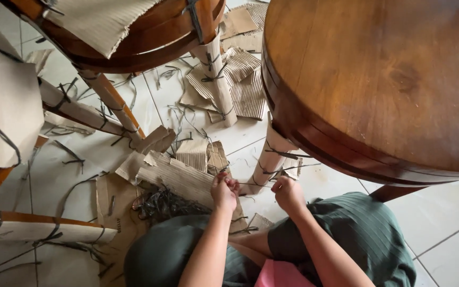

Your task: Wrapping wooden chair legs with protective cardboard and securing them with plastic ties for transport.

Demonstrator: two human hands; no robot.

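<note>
Thin dark plastic strap (251, 184), pulled between both hands, runs level just above the floor, low in the middle of my view, beside the wrapped leg of a round table. I see it from above, looking down past green-striped trousers (346, 234) to pale glossy floor tiles (442, 223) with fine grout lines.

At far left, a torn sheet of grey-brown paper (3, 106) hangs over wooden furniture, crossed by a dark band. Below it, a curved brown wooden rail (33, 226) is padded with pale cardboard. Further in, slanted chair legs wrapped in cardboard (110, 98) are bound by dark straps, under a rounded wooden seat frame (150, 37).

Ribbed corrugated cardboard scraps (179, 178), torn and ragged, lie scattered on the tiles, with a tangled heap of cut black straps (163, 204) beside them.

My left hand (224, 192) is pinched shut on the strap's end, fingers bunched. My right hand (288, 194) is curled closed around the other end, touching the cardboard-wrapped table leg (269, 159), which has dark bands around it.

At right, the round polished brown wooden tabletop (389, 79) fills the upper corner, smooth, grained, with a thick rounded edge.
</note>
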